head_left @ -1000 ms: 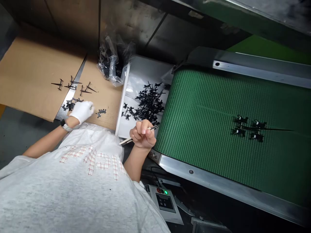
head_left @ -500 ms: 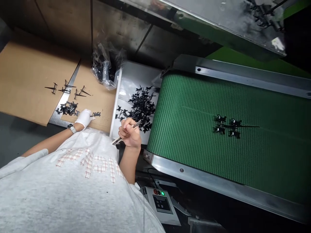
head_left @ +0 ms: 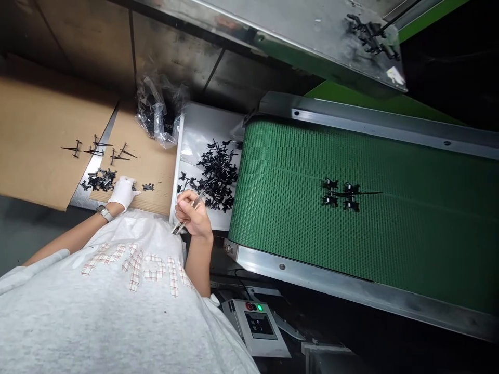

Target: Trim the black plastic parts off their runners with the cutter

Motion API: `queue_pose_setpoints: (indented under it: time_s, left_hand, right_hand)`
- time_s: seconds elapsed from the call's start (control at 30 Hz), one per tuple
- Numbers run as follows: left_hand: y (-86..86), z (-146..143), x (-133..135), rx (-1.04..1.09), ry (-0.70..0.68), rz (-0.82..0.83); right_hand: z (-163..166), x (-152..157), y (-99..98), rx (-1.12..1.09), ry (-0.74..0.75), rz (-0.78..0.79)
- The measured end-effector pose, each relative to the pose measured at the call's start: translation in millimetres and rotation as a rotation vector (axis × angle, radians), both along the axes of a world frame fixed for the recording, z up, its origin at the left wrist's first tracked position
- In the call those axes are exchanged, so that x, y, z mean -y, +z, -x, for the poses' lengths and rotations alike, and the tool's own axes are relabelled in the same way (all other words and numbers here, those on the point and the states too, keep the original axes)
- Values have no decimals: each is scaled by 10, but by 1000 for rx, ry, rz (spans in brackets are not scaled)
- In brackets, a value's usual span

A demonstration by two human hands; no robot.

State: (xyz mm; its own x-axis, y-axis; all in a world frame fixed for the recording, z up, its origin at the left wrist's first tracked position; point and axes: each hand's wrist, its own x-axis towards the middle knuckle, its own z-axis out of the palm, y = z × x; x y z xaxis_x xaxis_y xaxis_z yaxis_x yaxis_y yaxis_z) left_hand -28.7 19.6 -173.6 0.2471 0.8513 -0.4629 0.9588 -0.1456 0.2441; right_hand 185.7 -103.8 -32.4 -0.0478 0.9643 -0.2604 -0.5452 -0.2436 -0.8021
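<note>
My left hand (head_left: 123, 193), in a white glove, is at the front edge of the cardboard, its fingers closed around a small black plastic part (head_left: 134, 188) that is mostly hidden. Just right of the fingertips lies another black part (head_left: 148, 187), and a heap of such parts (head_left: 101, 179) is to the left. In front of my chest, my bare right hand (head_left: 194, 215) grips a slim knife-like tool (head_left: 178, 227). Its narrow silver end points up and right. Behind that hand is a pile of black branched pieces (head_left: 218, 171) in a white tray (head_left: 177, 176).
Several black branched pieces (head_left: 97, 148) lie on the brown cardboard (head_left: 35, 140). A clear plastic bag (head_left: 159, 111) sits behind. On the right, a green conveyor belt (head_left: 280, 208) carries one black assembly (head_left: 341, 194). A metal shelf (head_left: 296, 26) overhangs it; a control box (head_left: 259, 327) is below.
The whole view has shifted, so most things appear further left. My left hand has moved slightly left of the loose part beside it. My right hand keeps its hold on the tool.
</note>
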Motion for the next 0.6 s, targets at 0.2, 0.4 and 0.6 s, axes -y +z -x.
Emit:
queue_pose_setpoints:
  time_s: [0.2,0.4,0.6]
  left_hand:
    - [92,10,-126,-65,-42,106]
    - [266,-107,-73,-19,-105,145]
    - [1031,-208,221,234,-147,-84]
  right_hand:
    - [32,-13,-15,14,10,19]
    - [60,-46,-18,60,-16,63]
    - [248,-95,-96,172,-119,123]
